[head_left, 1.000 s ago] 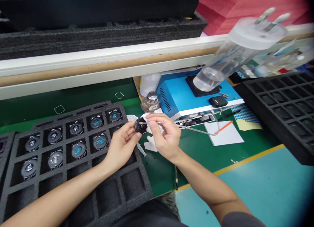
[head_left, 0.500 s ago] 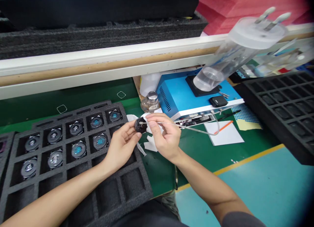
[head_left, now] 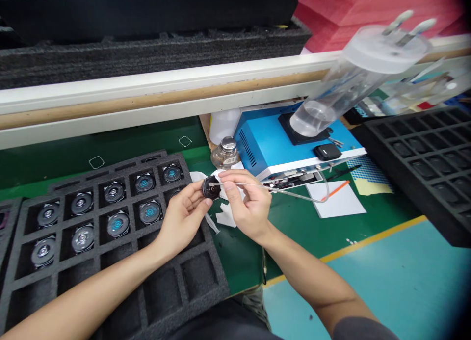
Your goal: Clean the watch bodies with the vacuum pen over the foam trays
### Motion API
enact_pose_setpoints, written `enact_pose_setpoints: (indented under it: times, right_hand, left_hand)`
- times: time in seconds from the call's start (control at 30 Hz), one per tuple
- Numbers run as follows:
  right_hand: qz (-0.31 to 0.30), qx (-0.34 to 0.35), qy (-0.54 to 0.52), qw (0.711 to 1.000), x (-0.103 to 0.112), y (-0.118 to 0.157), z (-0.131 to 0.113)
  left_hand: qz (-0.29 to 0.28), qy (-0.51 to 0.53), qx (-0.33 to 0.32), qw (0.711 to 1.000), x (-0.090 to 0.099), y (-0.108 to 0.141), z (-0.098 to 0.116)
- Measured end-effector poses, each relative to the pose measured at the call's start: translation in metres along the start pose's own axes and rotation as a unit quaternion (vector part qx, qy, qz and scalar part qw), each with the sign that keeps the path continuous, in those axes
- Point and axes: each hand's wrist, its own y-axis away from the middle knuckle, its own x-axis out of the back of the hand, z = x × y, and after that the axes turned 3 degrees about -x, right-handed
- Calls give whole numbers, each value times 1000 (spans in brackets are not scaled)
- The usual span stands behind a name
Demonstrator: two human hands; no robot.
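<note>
My left hand (head_left: 187, 215) is closed around the edge of a small round black part (head_left: 212, 190) that looks like a watch case. A ring and a tiny coppery spot show on its face. In my right hand (head_left: 247, 200) a thin pale stick (head_left: 260, 186) is pinched between thumb and fingers. Its tip lies over the face of the black part; I cannot tell whether they touch. Just left of my hands, a black foam tray (head_left: 217, 276) holds several similar round parts (head_left: 118, 224) in its back two rows, some with blue-lit centres.
A blue machine (head_left: 265, 126) carries a clear cylinder (head_left: 312, 115) with liquid. A clear tube (head_left: 312, 199) loops from its front. A glass jar (head_left: 224, 154), white paper scraps (head_left: 226, 216) and a white pad (head_left: 340, 206) lie around it. Another black tray (head_left: 415, 158) stands right.
Hardly anything differs. Both hands hold the same pose over the black part, and the stick's tip stays at about the same spot.
</note>
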Motion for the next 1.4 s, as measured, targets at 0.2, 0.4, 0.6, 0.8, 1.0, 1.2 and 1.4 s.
enact_pose_setpoints:
  times: [0.2, 0.4, 0.6, 0.8, 1.0, 1.2, 1.4]
  right_hand:
    - [-5, -4, 16, 1000, 2, 0, 1]
    - [-21, -19, 10, 1000, 5, 0, 0]
    - [-41, -20, 25, 999, 7, 1, 0]
    - [-55, -24, 34, 998, 9, 1, 0]
    - [-68, -25, 50, 996, 12, 1, 3]
    - [-69, -27, 55, 996, 13, 1, 4]
    - [-63, -24, 59, 996, 12, 0, 4]
  left_hand:
    - [-9, 2, 11, 1000, 0, 0, 2]
    - [-22, 5, 33, 999, -1, 0, 7]
    - [-35, 20, 64, 997, -2, -2, 9]
    - [-47, 10, 91, 995, -2, -3, 12]
    - [-62, 11, 114, 992, -1, -5, 13]
    - [-62, 9, 121, 991, -1, -5, 14]
    - [-67, 18, 122, 990, -1, -5, 14]
